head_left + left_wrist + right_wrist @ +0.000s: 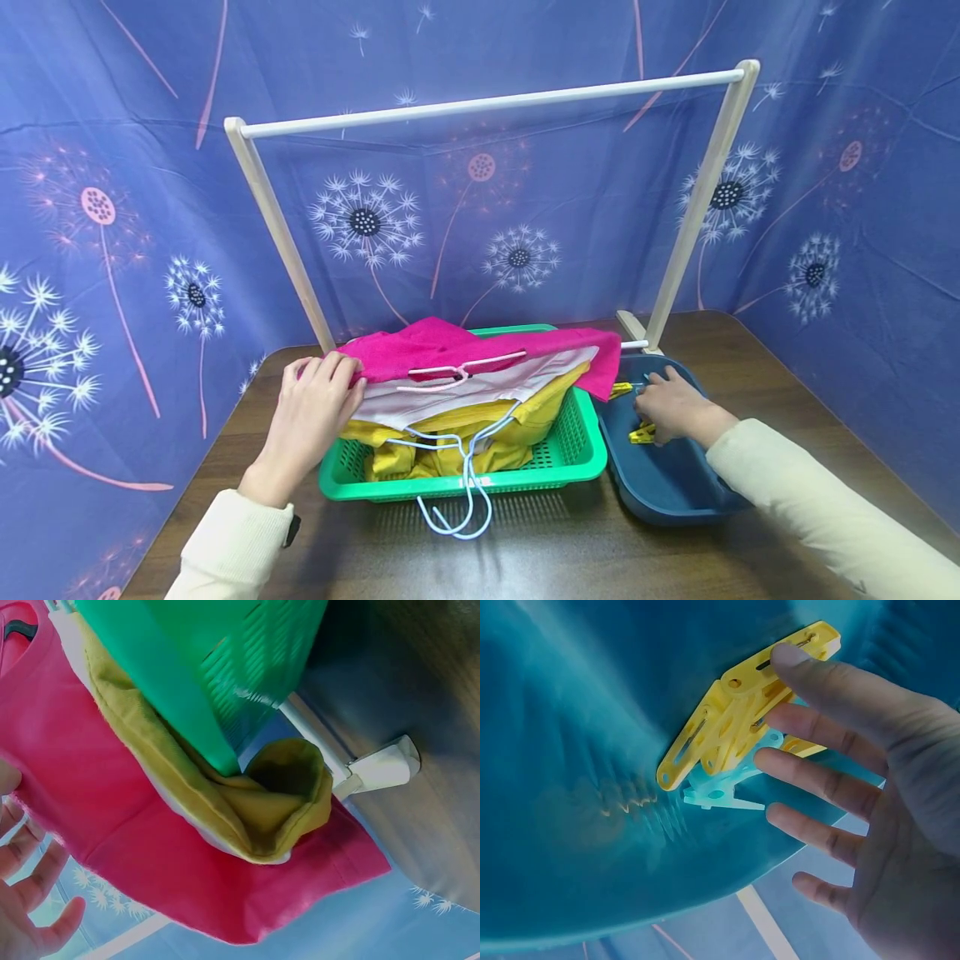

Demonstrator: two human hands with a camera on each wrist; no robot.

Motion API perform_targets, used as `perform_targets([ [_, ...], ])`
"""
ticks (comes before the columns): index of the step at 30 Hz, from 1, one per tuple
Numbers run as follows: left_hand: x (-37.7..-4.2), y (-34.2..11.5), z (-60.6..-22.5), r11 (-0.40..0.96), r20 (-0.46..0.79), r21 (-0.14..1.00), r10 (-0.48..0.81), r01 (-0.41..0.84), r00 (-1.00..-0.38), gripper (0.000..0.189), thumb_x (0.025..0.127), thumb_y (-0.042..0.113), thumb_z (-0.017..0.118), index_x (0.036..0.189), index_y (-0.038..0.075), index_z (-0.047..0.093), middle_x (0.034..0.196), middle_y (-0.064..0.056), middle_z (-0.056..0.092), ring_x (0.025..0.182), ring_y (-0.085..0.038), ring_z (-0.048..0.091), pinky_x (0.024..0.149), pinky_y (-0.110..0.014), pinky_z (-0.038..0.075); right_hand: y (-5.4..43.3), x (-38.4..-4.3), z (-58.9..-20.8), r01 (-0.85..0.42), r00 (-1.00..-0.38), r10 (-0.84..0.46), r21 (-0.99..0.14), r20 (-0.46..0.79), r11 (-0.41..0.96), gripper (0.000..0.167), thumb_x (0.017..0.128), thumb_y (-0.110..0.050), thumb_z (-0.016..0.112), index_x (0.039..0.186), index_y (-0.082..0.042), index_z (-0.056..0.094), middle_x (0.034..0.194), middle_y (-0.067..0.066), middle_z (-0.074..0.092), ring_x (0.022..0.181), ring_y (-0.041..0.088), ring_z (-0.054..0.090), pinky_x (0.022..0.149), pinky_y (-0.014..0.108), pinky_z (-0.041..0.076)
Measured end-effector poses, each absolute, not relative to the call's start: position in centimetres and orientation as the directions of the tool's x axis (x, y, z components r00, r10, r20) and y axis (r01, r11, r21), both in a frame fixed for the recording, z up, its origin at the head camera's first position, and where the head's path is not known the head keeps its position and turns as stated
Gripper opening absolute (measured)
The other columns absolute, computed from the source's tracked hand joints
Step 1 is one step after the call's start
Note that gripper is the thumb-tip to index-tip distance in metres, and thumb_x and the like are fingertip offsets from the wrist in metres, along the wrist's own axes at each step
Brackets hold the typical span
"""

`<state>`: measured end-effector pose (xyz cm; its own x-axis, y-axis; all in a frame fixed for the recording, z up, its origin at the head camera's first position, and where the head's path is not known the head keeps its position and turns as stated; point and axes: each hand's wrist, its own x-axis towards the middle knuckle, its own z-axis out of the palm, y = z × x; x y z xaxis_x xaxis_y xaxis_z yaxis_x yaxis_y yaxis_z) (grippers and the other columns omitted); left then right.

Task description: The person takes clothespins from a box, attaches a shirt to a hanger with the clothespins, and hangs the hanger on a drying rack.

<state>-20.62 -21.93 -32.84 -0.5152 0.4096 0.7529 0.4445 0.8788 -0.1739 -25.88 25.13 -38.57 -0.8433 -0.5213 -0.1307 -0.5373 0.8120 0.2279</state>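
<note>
My left hand (318, 400) touches the left end of a bright pink garment (435, 340); in the left wrist view its fingers are spread at the cloth's edge. That garment, with a pale pink hanger (491, 363) at its neck, lies over a white garment (393, 408) and a yellow garment (551, 410). They lie across a green basket (596, 450). Light blue hangers (469, 471) hang hooks-first over its front rim. My right hand (885, 772) reaches into a dark blue basin (667, 496). Its fingers are extended around yellow clothespins (712, 712) and a light teal clothespin (712, 784); the thumb touches a yellow one.
Behind the basket stands a rack with a white top bar (495, 103) and wooden posts (697, 204). A blue dandelion-print curtain (420, 50) surrounds the brown wooden table (555, 550). The basin stands against the basket's right side.
</note>
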Motion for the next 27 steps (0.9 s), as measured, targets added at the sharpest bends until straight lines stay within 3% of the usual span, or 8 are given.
perform_targets([
  [10,-21.5,-21.6,-32.3,0.907,0.781,-0.134,0.345,0.399,-0.521,0.014,0.083,0.019,0.058,0.085,0.005,0.056,0.079,-0.009,0.057,0.07,-0.03,0.055,0.078,-0.048,0.038,25.1,-26.5,-39.3,-0.547,-0.836,-0.534,0.251,-0.126,0.798,0.032,0.055,-0.025,0.087,0.079,-0.017,0.067,0.085,0.001,0.066,0.095,0.032,0.055,0.09,0.062,0.034],
  [18,-21.9,-21.3,-31.9,0.922,0.779,-0.1,0.307,0.375,-0.547,0.015,0.086,0.02,0.057,0.087,0.005,0.056,0.082,-0.009,0.057,0.069,-0.03,0.054,0.078,-0.05,0.038,25.0,-26.6,-39.5,-0.57,-0.821,-0.557,0.264,-0.127,0.779,0.033,0.056,-0.022,0.086,0.082,-0.015,0.067,0.078,-0.002,0.064,0.085,0.026,0.054,0.088,0.058,0.038],
  [27,-22.2,-21.2,-31.7,0.928,0.772,-0.062,0.278,0.367,-0.571,0.015,0.087,0.02,0.056,0.09,0.006,0.058,0.083,-0.009,0.058,0.07,-0.03,0.054,0.078,-0.049,0.037,24.8,-26.4,-39.1,-0.565,-0.825,-0.553,0.218,-0.119,0.796,0.03,0.061,-0.019,0.084,0.087,-0.014,0.071,0.077,-0.003,0.067,0.086,0.026,0.055,0.089,0.061,0.036],
])
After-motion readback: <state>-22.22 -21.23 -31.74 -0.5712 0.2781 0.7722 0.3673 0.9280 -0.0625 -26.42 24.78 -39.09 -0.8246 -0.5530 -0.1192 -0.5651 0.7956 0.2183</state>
